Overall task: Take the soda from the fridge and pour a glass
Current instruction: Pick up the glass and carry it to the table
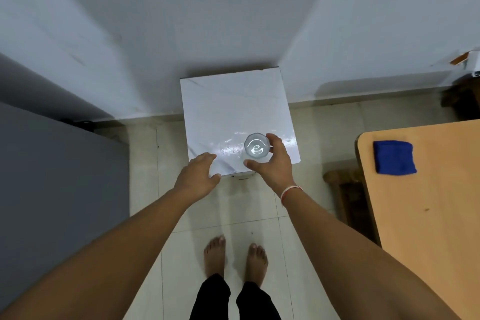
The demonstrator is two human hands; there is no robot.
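A clear drinking glass (256,149) stands upright on a small white marble-look table (233,106), near its front right corner. My right hand (272,166) curls round the glass, fingers on its right side and thumb at its near side. My left hand (198,173) rests flat on the table's front left edge with its fingers straight. The grey top of what looks like the fridge (59,189) fills the left side. No soda bottle is in view.
A wooden table (428,215) with a folded blue cloth (394,160) stands at the right, with a dark wooden stool (342,189) beside it. White walls close off the back. My bare feet (235,260) stand on the beige tiled floor.
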